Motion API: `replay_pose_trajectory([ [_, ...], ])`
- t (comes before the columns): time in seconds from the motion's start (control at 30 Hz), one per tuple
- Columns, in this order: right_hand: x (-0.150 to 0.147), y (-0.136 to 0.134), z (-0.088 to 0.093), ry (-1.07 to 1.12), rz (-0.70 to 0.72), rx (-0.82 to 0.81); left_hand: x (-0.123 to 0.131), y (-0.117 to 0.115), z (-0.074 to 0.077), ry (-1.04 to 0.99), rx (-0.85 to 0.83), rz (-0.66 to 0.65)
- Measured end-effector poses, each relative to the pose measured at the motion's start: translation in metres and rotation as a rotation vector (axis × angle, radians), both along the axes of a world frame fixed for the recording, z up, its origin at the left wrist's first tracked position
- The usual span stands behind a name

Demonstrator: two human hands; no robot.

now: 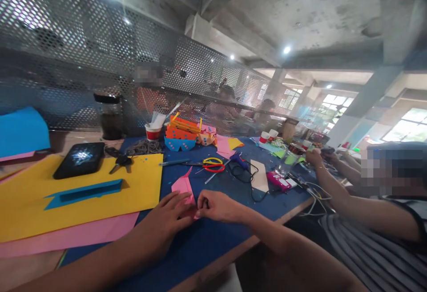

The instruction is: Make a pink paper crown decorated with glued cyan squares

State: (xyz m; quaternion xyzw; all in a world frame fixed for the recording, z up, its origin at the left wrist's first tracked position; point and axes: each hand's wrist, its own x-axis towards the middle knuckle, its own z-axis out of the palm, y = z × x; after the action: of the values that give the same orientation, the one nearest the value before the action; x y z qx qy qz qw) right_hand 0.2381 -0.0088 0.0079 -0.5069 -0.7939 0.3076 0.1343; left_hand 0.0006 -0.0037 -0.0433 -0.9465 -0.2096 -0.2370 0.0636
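A folded piece of pink paper [182,185] lies on the blue table top, its narrow tip pointing away from me. My left hand [173,212] rests flat across its near part, fingers stretched out. Closed in a pinch, my right hand [215,206] grips the near right edge of the same paper. Both hands hide part of the folds. Just beyond are scissors [213,164] with red and yellow handles. A folded blue paper strip [86,192] lies to the left on a large yellow sheet [140,198].
A phone [80,160] and keys [120,162] lie on the yellow sheet. Orange and blue paper crowns [182,131] stand behind, beside a paper cup [153,131]. Glue guns [240,160] [279,181] with cords lie right. A co-worker's arm [350,198] reaches in. Perforated metal panel [200,78] borders the back.
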Motion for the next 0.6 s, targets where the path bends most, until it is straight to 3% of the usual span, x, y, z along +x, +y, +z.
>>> replay_pose_trajectory([
  [0.13, 0.01, 0.015, 0.011, -0.088, 0.198, 0.074, 0.0, 0.0, 0.0, 0.009, -0.03, -0.006],
  [0.17, 0.014, 0.023, 0.015, -0.151, 0.205, 0.156, 0.0, 0.0, 0.0, 0.011, -0.04, -0.01],
  [0.37, 0.038, 0.091, 0.036, -0.354, -0.102, 0.448, -0.001, 0.003, -0.002, 0.045, -0.051, -0.016],
  [0.6, 0.032, 0.133, 0.035, -0.649, 0.009, 0.399, -0.002, 0.005, -0.004, 0.06, -0.036, -0.025],
])
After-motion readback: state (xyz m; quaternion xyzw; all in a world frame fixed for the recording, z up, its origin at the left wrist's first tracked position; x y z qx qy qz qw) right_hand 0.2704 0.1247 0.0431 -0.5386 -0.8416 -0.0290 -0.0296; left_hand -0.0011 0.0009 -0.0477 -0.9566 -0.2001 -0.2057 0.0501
